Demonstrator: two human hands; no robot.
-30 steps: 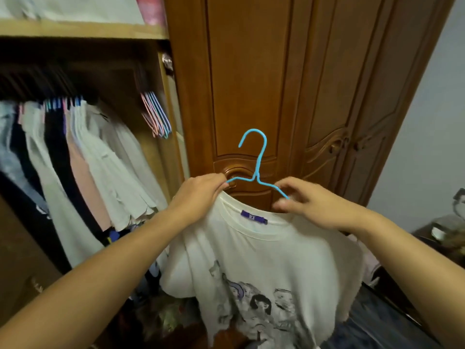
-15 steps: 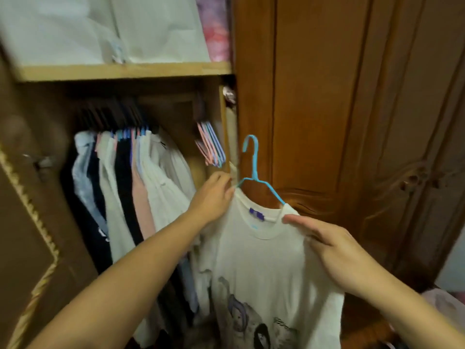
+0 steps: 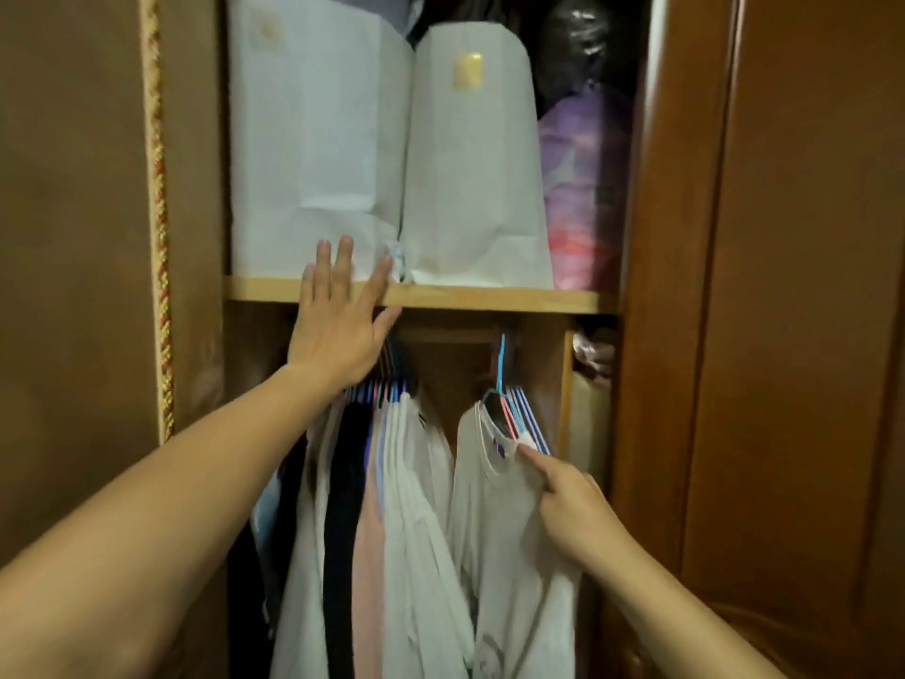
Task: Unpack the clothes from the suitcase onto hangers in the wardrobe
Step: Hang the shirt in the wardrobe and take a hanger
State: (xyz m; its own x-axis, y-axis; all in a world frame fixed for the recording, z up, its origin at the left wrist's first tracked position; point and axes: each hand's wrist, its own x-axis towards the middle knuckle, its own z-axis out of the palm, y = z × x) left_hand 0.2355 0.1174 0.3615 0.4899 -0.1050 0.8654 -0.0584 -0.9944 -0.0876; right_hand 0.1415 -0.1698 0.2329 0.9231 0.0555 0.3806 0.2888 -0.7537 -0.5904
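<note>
White T-shirt goes onto the wardrobe rail, hanging step nearly done.

In the wardrobe (image 3: 676,335), under the wooden shelf's (image 3: 489,298) front edge, the hung row (image 3: 382,482) fills the rail's left part. The white T-shirt (image 3: 504,531) hangs long axis straight down, collar up, at the right end, on a blue hanger (image 3: 500,370) whose hook appears to be on the rail. The left hand (image 3: 338,330) lies flat, fingers spread, against the row's hanger tops; the right hand (image 3: 568,502) pinches the T-shirt's collar. The suitcase is out of view, so what remains is unknown.

The rail is hidden behind the shelf (image 3: 489,298) edge, so where the blue hanger (image 3: 500,370) hooks cannot be seen. The white T-shirt (image 3: 509,531) runs off the bottom edge. The left hand (image 3: 338,330) covers the hooks of the left hangers (image 3: 387,384).
</note>
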